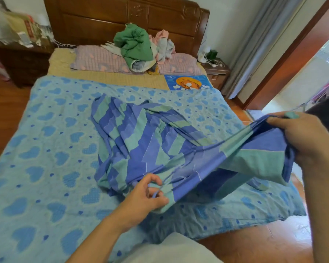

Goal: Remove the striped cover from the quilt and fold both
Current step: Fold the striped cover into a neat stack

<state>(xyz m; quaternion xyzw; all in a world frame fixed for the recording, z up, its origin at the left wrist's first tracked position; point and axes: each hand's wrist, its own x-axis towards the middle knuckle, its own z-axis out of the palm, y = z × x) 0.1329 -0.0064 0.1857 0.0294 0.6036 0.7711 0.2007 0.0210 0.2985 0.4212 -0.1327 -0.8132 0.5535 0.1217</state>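
Striped cover [146,141]: blue and teal bands, off the quilt, lying bunched and creased on top of it near the middle, one end lifted toward the right hand.
Quilt [46,149]: light blue with darker hearts and dots, spread flat under the striped cover, overhanging the foot of the bed.
Left hand [146,194]: at the near edge of the striped cover, fingers curled, pinching a thin blue tie and a fold of the cloth.
Right hand [300,135]: right of the striped cover, raised above the quilt, fingers closed round a gathered edge, which hangs taut from them.
Bed [65,61]: carries the quilt; yellow mat shows beyond it.
Pillows [97,59]: pink checked, beyond the quilt at the headboard [103,18].
Clothes pile [135,46]: green and pale garments, on the pillows.
Cartoon cushion [188,82]: blue, at the far right edge of the quilt.
Nightstand [21,59]: dark wood, left of the pillows, cluttered.
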